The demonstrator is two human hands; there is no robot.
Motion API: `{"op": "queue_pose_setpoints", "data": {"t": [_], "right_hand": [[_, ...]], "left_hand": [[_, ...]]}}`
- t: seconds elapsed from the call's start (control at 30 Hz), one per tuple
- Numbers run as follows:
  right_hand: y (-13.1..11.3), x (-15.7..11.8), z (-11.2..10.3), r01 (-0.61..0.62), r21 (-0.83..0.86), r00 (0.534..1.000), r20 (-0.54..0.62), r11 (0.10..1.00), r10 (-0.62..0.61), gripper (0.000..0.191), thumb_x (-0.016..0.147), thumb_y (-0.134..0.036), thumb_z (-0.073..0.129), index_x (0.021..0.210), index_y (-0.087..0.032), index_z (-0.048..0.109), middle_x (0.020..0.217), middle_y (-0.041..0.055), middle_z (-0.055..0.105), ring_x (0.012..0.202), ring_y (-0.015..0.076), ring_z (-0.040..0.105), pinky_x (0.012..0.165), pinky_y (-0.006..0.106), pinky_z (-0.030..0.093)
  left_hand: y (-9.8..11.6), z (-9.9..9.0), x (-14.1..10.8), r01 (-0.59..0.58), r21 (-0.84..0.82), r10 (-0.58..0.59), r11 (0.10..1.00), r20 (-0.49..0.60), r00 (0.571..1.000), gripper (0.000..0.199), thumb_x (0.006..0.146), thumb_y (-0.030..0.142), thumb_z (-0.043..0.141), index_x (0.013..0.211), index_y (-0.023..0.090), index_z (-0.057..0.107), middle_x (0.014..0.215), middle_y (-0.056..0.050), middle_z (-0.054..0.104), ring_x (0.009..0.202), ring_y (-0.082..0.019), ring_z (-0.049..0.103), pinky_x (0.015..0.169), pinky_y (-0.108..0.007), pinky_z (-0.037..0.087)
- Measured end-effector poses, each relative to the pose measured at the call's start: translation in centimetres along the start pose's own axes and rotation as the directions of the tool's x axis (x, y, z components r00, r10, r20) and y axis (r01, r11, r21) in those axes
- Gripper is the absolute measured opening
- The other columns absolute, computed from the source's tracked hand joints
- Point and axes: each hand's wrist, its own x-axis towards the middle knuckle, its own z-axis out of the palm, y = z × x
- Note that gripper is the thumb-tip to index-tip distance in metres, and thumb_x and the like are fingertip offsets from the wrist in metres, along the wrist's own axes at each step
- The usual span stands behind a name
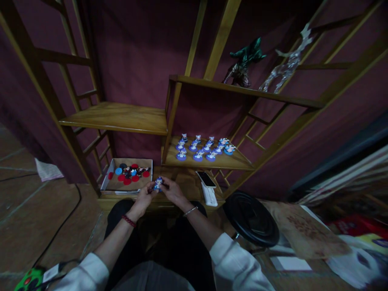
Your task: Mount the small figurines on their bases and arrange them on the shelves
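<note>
Between my two hands is a small figurine [158, 184] with purple-blue hair and a blue base. My left hand [146, 193] pinches it from the left, and my right hand [171, 190] grips it from the right. To the left of my hands, a shallow cardboard box [112, 184] holds several figurines and red, blue and black round bases. Rows of similar figurines [199, 154] with purple and blue bases stand upright on the small shelf [212, 165] ahead to the right.
A phone [206, 179] rests partly over a white object [209, 197] on the lower board. Above are a dark green statue [245, 60] and a clear deer ornament [287, 66] on a shelf. At right stands a black round stool [251, 218]. A cable [68, 214] crosses the floor.
</note>
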Motion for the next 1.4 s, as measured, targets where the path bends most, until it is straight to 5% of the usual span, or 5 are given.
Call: {"op": "queue_pose_setpoints", "data": {"t": [0.47, 0.93, 1.4], "right_hand": [[0.2, -3.9, -4.3, -0.003, 0.188, 1.000, 0.012, 0.982, 0.001, 0.053, 0.070, -0.031, 0.063, 0.120, -0.019, 0.049, 0.104, 0.0060, 0.064, 0.098, 0.0186, 0.059, 0.091, 0.037, 0.043], [0.2, -6.7, -8.8, 0.039, 0.315, 0.998, 0.025, 0.948, -0.049, 0.038, 0.066, -0.036, 0.068, 0.101, -0.021, 0.060, 0.100, 0.0024, 0.065, 0.095, 0.0205, 0.059, 0.089, 0.037, 0.043], [0.8, -8.1, -12.9, 0.051, 0.383, 0.997, -0.074, 0.922, -0.024, 0.038, 0.064, -0.035, 0.070, 0.098, -0.021, 0.061, 0.099, 0.0034, 0.065, 0.097, 0.0209, 0.057, 0.091, 0.038, 0.041]], "left_hand": [[1.4, 2.8, -1.7, -0.023, 0.014, 0.022, 1.000, 0.108, 0.994, 0.032, 0.055, 0.018, 0.071, 0.086, 0.017, 0.062, 0.088, -0.005, 0.066, 0.086, -0.018, 0.059, 0.082, -0.030, 0.043], [2.4, 7.3, -2.8, -0.039, 0.075, 0.016, 0.996, 0.286, 0.958, 0.037, 0.064, 0.020, 0.067, 0.100, 0.014, 0.059, 0.101, -0.009, 0.065, 0.097, -0.021, 0.058, 0.092, -0.036, 0.039], [2.4, 12.3, -2.2, -0.099, 0.151, 0.053, 0.984, 0.282, 0.958, 0.026, 0.067, 0.011, 0.062, 0.092, 0.014, 0.059, 0.096, -0.008, 0.066, 0.090, -0.018, 0.061, 0.085, -0.032, 0.044]]}}
